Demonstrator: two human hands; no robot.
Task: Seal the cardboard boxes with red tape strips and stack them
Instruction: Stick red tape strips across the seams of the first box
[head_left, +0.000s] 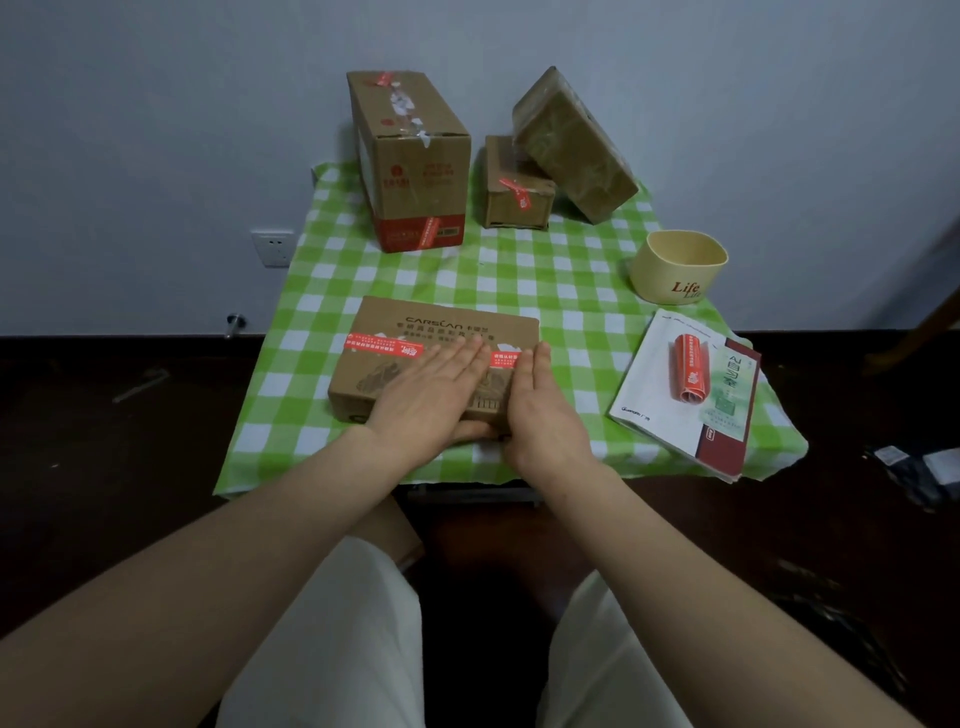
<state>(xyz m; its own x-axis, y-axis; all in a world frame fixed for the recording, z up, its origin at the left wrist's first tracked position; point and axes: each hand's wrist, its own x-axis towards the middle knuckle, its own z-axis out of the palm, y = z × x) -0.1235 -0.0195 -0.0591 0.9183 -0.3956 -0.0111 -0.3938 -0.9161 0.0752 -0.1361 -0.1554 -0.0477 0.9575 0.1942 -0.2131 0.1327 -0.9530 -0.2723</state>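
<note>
A flat cardboard box (395, 332) lies at the table's near middle with a red tape strip (382, 345) across its top. My left hand (436, 387) lies flat on the box top, fingers together over the tape. My right hand (540, 405) presses against the box's right end, palm inward. A roll of red tape strips (691, 373) rests on a booklet at the right. Three other boxes stand at the back: a tall one (410, 161), a small one (517, 187) and a wrapped one (574, 145) leaning on the small one.
A cream cup (678, 267) marked "Life" stands at the right. The booklet (654, 384) overhangs the near right edge of the green checked tablecloth (519, 275). A grey wall is behind; dark floor surrounds the small table.
</note>
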